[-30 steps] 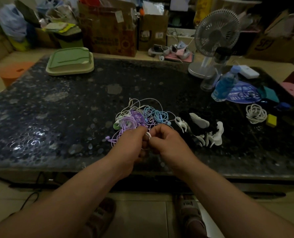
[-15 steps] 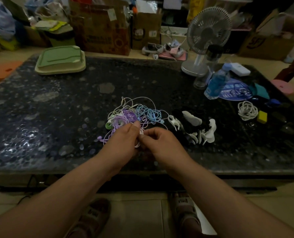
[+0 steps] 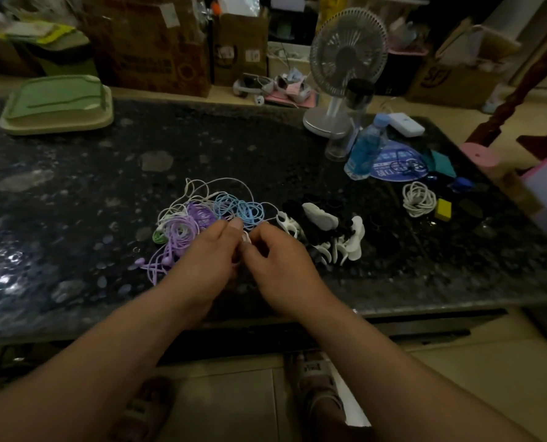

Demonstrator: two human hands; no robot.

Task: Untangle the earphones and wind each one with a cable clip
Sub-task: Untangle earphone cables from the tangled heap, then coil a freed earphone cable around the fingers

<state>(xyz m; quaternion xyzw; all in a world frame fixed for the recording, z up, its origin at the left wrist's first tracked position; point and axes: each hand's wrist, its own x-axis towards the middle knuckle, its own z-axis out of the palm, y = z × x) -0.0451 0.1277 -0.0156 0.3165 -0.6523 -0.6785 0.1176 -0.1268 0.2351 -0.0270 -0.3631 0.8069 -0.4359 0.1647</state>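
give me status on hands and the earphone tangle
Left hand and right hand both pinching a white cable. Earphone tangle unsorted. Cable clips untouched beside it.

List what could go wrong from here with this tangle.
The left hand and right hand pinch a white cable that seems to run into the earphone tangle; a hard pull may tighten knots among the purple loops and blue loops. The right hand sits close to the cable clips and could scatter them.

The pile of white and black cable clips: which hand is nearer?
Right. The right hand is just left of the white and black cable clips; the left hand lies farther left.
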